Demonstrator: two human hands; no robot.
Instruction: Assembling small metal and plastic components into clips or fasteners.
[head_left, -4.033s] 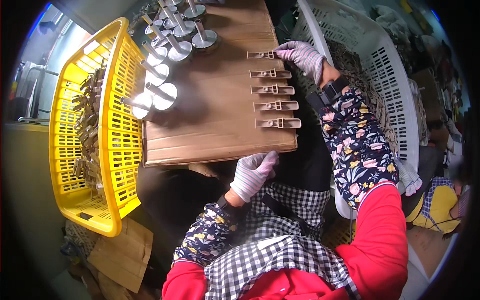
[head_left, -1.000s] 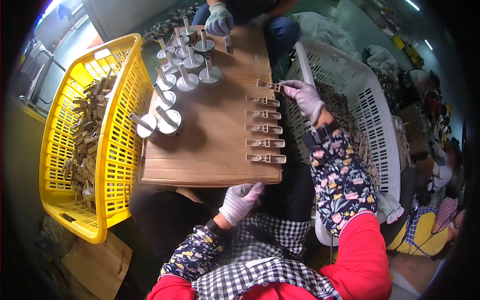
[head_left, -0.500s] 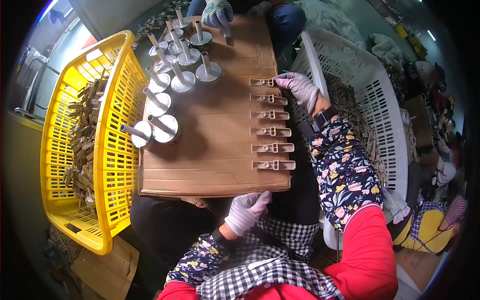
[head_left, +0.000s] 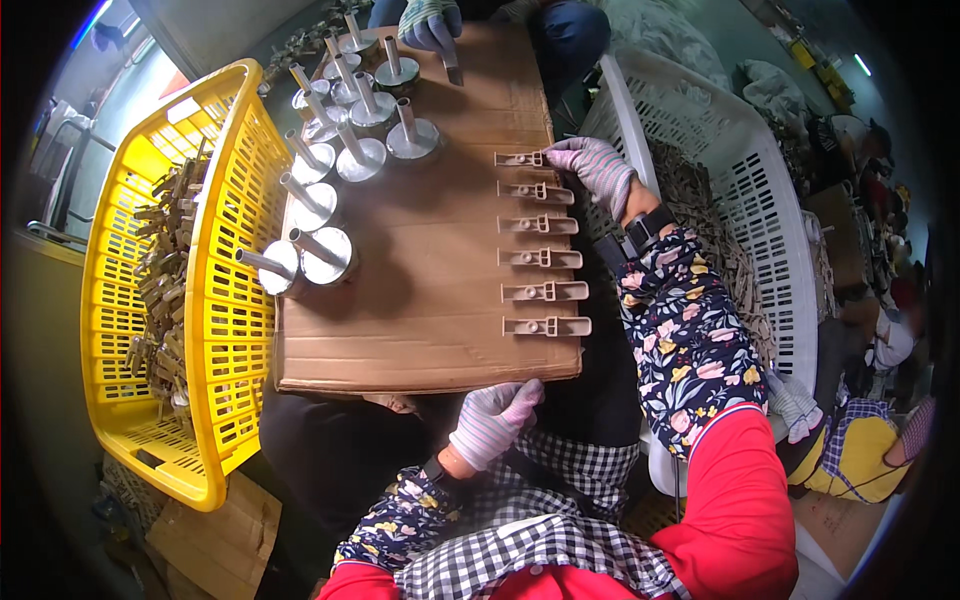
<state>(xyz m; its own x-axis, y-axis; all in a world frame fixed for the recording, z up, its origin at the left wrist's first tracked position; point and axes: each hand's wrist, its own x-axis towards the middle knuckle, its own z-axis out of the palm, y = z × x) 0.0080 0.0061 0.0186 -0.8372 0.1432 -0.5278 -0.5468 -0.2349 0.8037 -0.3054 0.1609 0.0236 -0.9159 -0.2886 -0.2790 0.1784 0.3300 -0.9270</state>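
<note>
My right hand (head_left: pixel 597 172), in a striped knit glove, reaches to the right edge of a cardboard sheet (head_left: pixel 440 240). Its thumb and fingertips are closed on the right end of the farthest beige plastic part (head_left: pixel 520 159), which lies on the cardboard. Below it, several matching parts, such as the nearest beige plastic part (head_left: pixel 546 327), lie in a column along that edge. My left hand (head_left: pixel 492 424), gloved alike, is closed just by the near edge of the cardboard. What its fingers hold, if anything, is hidden.
Several round metal pieces with upright stems (head_left: pixel 362 160) stand on the cardboard's left side. A yellow basket (head_left: pixel 232 260) of metal parts is at left, a white basket (head_left: pixel 775 200) of beige parts at right. Across the cardboard, another person's gloved hand (head_left: pixel 430 25) holds a flat blade-like piece.
</note>
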